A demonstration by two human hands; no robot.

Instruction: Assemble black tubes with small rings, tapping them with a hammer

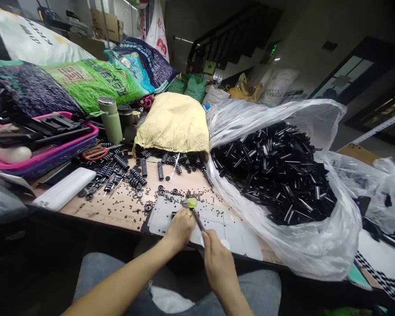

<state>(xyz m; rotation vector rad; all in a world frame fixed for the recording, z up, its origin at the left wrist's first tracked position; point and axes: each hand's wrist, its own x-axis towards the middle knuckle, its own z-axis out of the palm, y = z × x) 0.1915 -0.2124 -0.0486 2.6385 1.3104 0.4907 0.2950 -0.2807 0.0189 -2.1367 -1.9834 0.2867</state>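
Observation:
My right hand (220, 259) is wrapped round the dark handle of a small hammer (199, 220). The hammer's yellow-green head (192, 202) is just beyond my left knuckles. On the white mat (213, 219), my left hand (181, 228) is closed over a small black part (174, 215). Most of that part is hidden under the fingers; only dark ends show at either side. Tiny black rings (197, 193) lie scattered around the mat and the wooden tabletop (118, 215).
A large clear plastic bag (329, 250) of black parts (276, 171) stands open at right. Behind the mat sits a yellow sack (177, 118). To the left are ribbed black rollers (118, 162), red-handled scissors (95, 153), a white power bank (66, 188), a pink basket (95, 131) and a green bottle (111, 123).

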